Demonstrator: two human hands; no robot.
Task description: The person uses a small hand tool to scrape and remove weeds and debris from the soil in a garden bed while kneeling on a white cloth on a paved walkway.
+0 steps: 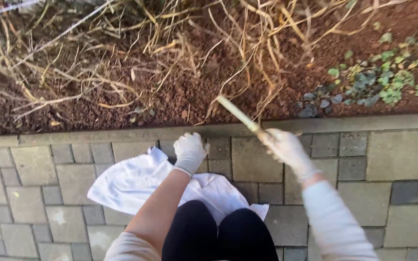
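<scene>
Both my hands wear pale gloves. My left hand (190,151) rests fist-like on the paving near the stone kerb (122,134), just above a white cloth (131,181) that lies under my knees. My right hand (286,147) grips a pale stick-like tool handle (238,114) that slants up and left into the soil bed; its far end is blurred among the dry stalks. My dark-trousered knees (218,234) sit at the bottom centre.
Reddish-brown soil (185,92) fills the bed beyond the kerb, strewn with dry yellow stalks (97,72). A small green leafy plant (378,77) grows at the right. Grey paving blocks (388,154) cover the ground on my side.
</scene>
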